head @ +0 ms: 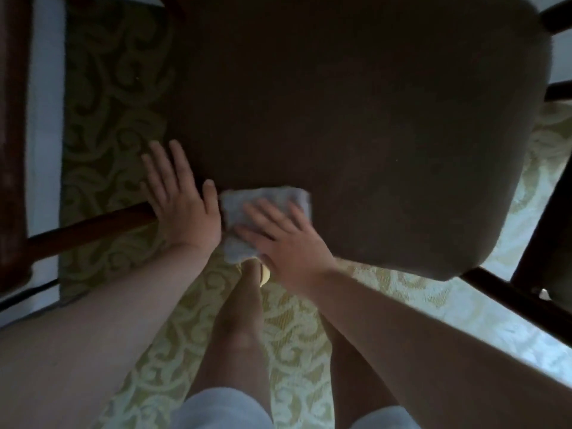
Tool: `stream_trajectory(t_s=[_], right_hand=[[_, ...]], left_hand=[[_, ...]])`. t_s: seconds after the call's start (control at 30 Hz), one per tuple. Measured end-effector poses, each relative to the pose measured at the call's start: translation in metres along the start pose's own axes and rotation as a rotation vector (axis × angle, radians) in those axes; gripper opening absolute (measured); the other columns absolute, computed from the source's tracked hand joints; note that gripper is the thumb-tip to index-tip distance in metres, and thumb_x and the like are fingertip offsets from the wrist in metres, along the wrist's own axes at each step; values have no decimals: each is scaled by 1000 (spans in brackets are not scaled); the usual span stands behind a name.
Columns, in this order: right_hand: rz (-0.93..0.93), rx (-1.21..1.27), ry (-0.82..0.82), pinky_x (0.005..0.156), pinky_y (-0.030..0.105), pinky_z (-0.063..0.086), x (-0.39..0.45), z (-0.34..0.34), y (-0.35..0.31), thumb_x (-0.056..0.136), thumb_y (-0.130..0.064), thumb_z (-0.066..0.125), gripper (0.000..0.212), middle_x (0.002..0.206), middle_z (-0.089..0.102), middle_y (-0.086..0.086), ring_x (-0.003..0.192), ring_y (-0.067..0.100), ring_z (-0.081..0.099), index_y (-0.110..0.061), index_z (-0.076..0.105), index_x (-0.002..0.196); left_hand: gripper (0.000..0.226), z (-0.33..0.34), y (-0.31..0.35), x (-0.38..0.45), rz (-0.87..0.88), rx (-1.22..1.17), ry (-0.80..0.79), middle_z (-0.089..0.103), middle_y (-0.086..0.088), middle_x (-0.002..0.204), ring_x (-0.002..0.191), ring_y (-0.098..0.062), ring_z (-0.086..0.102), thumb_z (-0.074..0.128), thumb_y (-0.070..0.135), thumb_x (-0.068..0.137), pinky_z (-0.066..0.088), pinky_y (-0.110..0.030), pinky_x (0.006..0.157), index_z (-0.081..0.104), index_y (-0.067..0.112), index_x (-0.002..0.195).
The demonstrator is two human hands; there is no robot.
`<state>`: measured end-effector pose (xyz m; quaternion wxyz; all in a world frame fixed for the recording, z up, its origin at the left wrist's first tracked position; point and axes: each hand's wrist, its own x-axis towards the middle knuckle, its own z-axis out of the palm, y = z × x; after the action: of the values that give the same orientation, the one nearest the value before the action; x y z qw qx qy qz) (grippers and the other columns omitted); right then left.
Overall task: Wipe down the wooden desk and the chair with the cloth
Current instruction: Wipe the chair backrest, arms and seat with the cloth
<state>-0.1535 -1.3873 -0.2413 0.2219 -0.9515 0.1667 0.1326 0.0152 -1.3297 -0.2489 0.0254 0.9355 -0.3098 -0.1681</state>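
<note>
The chair's dark brown padded seat (356, 103) fills most of the view, seen from straight above. A pale grey folded cloth (278, 196) lies at the seat's near edge, partly hanging over it. My right hand (284, 243) presses flat on the cloth with fingers spread. My left hand (179, 202) rests flat and open at the seat's near left corner, its thumb beside the cloth. The desk is not clearly seen.
A patterned green and cream rug (108, 103) covers the floor below. A brown wooden rail (86, 227) runs left from the seat corner to a dark wooden post (12, 150). Dark chair legs (532, 258) show at right. My bare legs (235, 335) stand close to the seat.
</note>
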Motion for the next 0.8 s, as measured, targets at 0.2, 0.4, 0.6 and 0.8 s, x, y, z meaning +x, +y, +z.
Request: stream_trajectory(t_s=[0.2, 0.4, 0.6, 0.8], right_hand=[[485, 110, 288, 117, 43, -8, 39, -2, 10, 98, -38, 44, 59, 162, 14, -1, 150, 20, 5, -31, 24, 154], [356, 42, 131, 119, 46, -6, 51, 14, -66, 95, -31, 46, 71, 164, 4, 0, 150, 20, -6, -28, 9, 155], [850, 139, 323, 119, 50, -1, 47, -9, -1, 101, -37, 37, 60, 164, 5, 0, 150, 22, -2, -35, 12, 155], [311, -25, 47, 120, 47, -7, 49, 2, -40, 96, -38, 45, 69, 164, 0, -2, 149, 19, -13, -29, 12, 156]], left_hand=[[61, 5, -7, 12, 45, -118, -16, 2, -11, 162, 149, -31, 0, 23, 41, 101, 1, -49, 119, 12, 18, 155], [63, 1, 0, -1, -56, -232, -62, -4, -8, 163, 149, -30, -4, 26, 43, 101, -1, -42, 118, 6, 19, 155], [65, -1, 1, -3, 135, -196, -101, -3, -8, 163, 148, -33, -3, 23, 46, 99, 2, -54, 118, 5, 20, 155], [62, 3, 12, -12, 247, -16, -110, -1, -2, 163, 149, -25, -4, 19, 49, 100, -5, -52, 117, 5, 24, 155]])
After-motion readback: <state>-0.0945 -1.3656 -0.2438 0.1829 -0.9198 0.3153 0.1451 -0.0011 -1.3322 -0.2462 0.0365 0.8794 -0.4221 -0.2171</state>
